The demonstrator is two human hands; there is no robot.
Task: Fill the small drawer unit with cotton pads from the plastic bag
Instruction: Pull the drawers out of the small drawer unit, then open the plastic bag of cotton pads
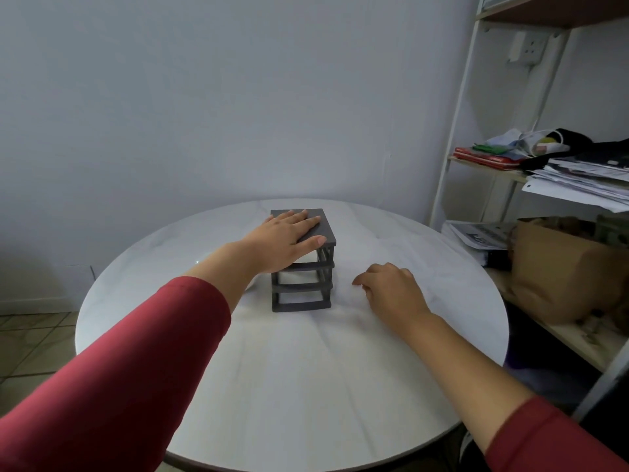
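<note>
Pressing flat, released, the left hand [284, 238] steadied the drawer unit [303, 264] beneath it on the tabletop [306, 369]. Right hand [391, 289], loosely curled and empty, rested beside it. No bag or pads visible; filling apparently not started.

I see one head-worn wide-angle view, looking forward and down from close above the round desk [306, 386], facing a wall, with shelves [510, 172] at the right edge.
</note>
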